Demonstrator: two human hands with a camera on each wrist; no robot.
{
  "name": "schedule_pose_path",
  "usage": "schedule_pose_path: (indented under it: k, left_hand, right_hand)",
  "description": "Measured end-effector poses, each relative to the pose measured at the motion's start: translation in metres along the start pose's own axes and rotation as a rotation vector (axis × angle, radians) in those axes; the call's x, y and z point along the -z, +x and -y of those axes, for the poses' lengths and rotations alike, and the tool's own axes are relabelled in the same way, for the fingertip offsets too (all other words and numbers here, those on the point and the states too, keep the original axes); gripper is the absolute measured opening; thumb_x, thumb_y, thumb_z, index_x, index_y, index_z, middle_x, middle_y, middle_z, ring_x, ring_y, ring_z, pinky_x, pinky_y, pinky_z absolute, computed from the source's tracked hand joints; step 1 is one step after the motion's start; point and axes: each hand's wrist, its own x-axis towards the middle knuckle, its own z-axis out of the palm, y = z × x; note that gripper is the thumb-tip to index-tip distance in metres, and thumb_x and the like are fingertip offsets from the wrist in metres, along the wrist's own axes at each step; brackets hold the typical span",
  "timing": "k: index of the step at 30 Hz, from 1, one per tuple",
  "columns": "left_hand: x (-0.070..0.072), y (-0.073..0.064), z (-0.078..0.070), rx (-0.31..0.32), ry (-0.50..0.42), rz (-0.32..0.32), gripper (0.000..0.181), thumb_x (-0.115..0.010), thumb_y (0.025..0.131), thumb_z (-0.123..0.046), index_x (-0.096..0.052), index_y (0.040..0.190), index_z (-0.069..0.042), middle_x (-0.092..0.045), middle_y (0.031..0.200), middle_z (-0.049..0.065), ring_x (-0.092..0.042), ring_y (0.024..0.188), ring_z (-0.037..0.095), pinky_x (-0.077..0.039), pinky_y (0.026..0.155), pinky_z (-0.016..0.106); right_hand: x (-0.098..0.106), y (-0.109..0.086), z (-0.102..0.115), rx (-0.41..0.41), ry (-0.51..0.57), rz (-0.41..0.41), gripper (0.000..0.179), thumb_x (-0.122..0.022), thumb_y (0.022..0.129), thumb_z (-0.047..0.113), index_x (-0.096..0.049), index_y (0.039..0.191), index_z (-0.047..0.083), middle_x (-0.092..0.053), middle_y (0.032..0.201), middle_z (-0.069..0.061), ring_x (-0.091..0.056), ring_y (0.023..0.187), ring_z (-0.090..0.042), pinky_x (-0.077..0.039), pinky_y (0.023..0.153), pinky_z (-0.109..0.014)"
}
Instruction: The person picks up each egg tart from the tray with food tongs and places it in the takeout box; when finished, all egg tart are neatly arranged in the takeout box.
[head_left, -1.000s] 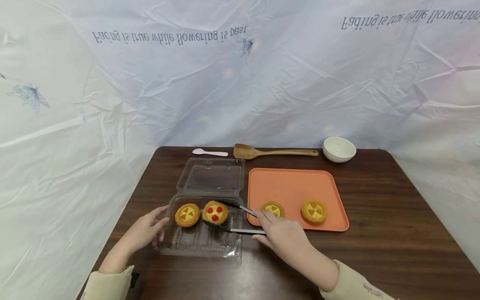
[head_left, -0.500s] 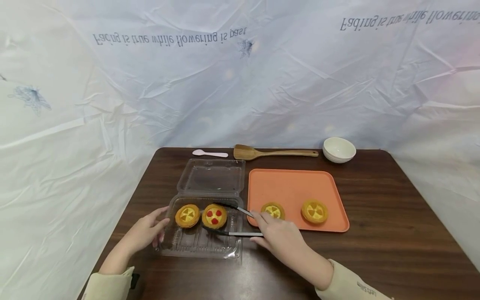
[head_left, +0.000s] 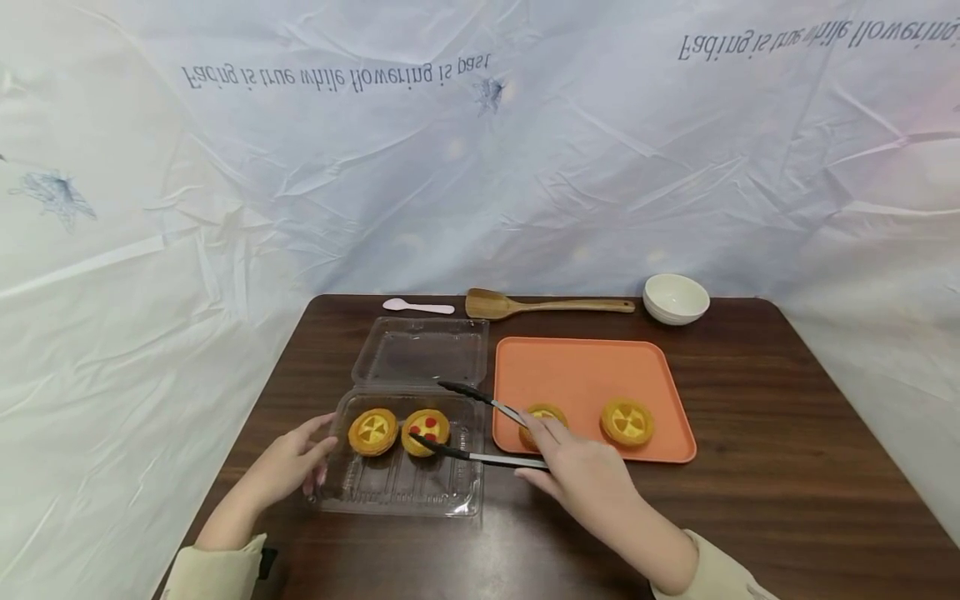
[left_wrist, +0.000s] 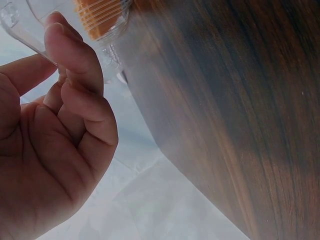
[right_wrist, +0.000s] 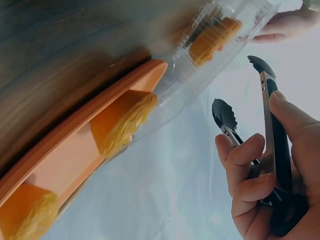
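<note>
My left hand [head_left: 281,471] pinches the left rim of a clear plastic clamshell container [head_left: 375,492], its lid folded back; in the left wrist view the thumb and fingers meet at that rim. Inside sit two egg tarts side by side: one with yellow wedges [head_left: 373,432] and one with red dots [head_left: 433,421]. My right hand [head_left: 581,471] grips black-tipped metal tongs [right_wrist: 272,115]. The arms of the tongs are spread with nothing between them, raised over the container, one tip overlapping the red-dotted tart in the head view.
An orange tray [head_left: 585,367] beside the container bears a tart [head_left: 627,422] at right and another [head_left: 546,412] partly behind the tongs and right hand. At the table's back edge lie a pink spoon [head_left: 418,307], a wooden spatula [head_left: 491,305] and a white bowl [head_left: 676,300].
The tongs' tips, around the red-dotted tart before, have spread and lifted off it. That tart stays in the container. My right hand has shifted slightly right; the left hand has stayed put.
</note>
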Motion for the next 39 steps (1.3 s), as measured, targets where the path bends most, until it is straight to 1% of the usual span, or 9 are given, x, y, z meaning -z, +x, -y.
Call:
schedule_pose_path:
  k: [5,10,14,17,23,25,30,34,39]
  left_hand:
    - [0.001,0.0,0.0,-0.004,0.005,-0.002,0.05,-0.048,0.103,-0.022,-0.033,0.145,-0.001,-0.056,0.059,0.003,-0.053,0.048,0.023,-0.047,0.053,0.035]
    - [0.002,-0.001,0.001,0.007,0.001,-0.004,0.049,-0.048,0.103,-0.022,-0.033,0.145,-0.002,-0.056,0.06,0.004,-0.053,0.048,0.023,-0.048,0.052,0.035]
    - [0.002,-0.001,0.001,0.006,-0.003,-0.004,0.049,-0.048,0.103,-0.022,-0.033,0.145,-0.001,-0.057,0.06,0.004,-0.054,0.048,0.023,-0.048,0.052,0.035]
    - [0.001,-0.001,0.0,0.006,-0.001,-0.004,0.049,-0.048,0.103,-0.022,-0.033,0.145,-0.001,-0.057,0.06,0.004,-0.053,0.048,0.023,-0.048,0.052,0.036]
    - [0.0,-0.002,0.0,0.009,0.004,0.002,0.049,-0.048,0.103,-0.022,-0.033,0.145,-0.001,-0.056,0.06,0.004,-0.053,0.048,0.022,-0.048,0.053,0.037]
    - [0.0,-0.002,0.0,0.009,0.004,0.005,0.049,-0.048,0.103,-0.022,-0.033,0.145,-0.001,-0.056,0.06,0.004,-0.053,0.048,0.022,-0.048,0.053,0.036]
    - [0.0,0.0,0.0,0.004,0.007,0.006,0.049,-0.047,0.103,-0.021,-0.033,0.145,-0.001,-0.056,0.059,0.004,-0.054,0.048,0.023,-0.048,0.052,0.037]
    - [0.0,0.0,-0.001,-0.002,0.012,0.006,0.049,-0.047,0.103,-0.021,-0.033,0.145,0.0,-0.056,0.059,0.003,-0.053,0.048,0.023,-0.048,0.053,0.037]
    - [0.001,0.0,-0.001,0.001,0.013,0.011,0.049,-0.047,0.103,-0.021,-0.033,0.145,0.0,-0.057,0.059,0.003,-0.053,0.048,0.022,-0.048,0.053,0.037]
  right_hand:
    - [0.006,-0.006,-0.007,-0.024,-0.018,0.007,0.071,-0.069,0.081,0.057,-0.056,0.134,0.011,-0.066,0.112,-0.004,-0.048,0.044,-0.009,-0.026,0.035,-0.021]
    - [0.013,-0.011,-0.016,-0.048,-0.015,0.009,0.071,-0.066,0.083,0.058,-0.055,0.135,0.012,-0.066,0.106,-0.002,-0.053,0.05,-0.009,-0.029,0.036,-0.021]
    - [0.021,-0.017,-0.025,-0.093,-0.008,0.01,0.071,-0.064,0.083,0.06,-0.055,0.136,0.013,-0.065,0.106,-0.001,-0.05,0.048,-0.008,-0.025,0.036,-0.019]
    - [0.028,-0.022,-0.032,-0.124,-0.011,0.005,0.072,-0.066,0.082,0.059,-0.055,0.136,0.013,-0.066,0.109,-0.005,-0.054,0.048,-0.01,-0.023,0.035,-0.019]
    - [0.038,-0.033,-0.046,-0.177,-0.029,-0.021,0.073,-0.074,0.078,0.051,-0.055,0.136,0.011,-0.065,0.11,-0.008,-0.042,0.044,-0.005,-0.021,0.035,-0.019]
    - [0.04,-0.036,-0.05,-0.207,-0.033,-0.004,0.073,-0.074,0.078,0.051,-0.054,0.136,0.011,-0.065,0.112,-0.008,-0.037,0.043,-0.003,-0.021,0.034,-0.02]
    - [0.043,-0.046,-0.058,-0.288,-0.028,0.062,0.074,-0.073,0.079,0.053,-0.052,0.137,0.013,-0.064,0.118,-0.009,-0.035,0.043,-0.003,-0.024,0.034,-0.024]
    - [0.045,-0.052,-0.063,-0.322,-0.003,0.088,0.074,-0.076,0.077,0.05,-0.051,0.138,0.014,-0.064,0.117,-0.009,-0.041,0.046,-0.005,-0.026,0.036,-0.025]
    - [0.044,-0.058,-0.067,-0.332,0.003,0.134,0.073,-0.076,0.077,0.05,-0.052,0.137,0.014,-0.064,0.112,-0.009,-0.049,0.048,-0.01,-0.029,0.036,-0.027]
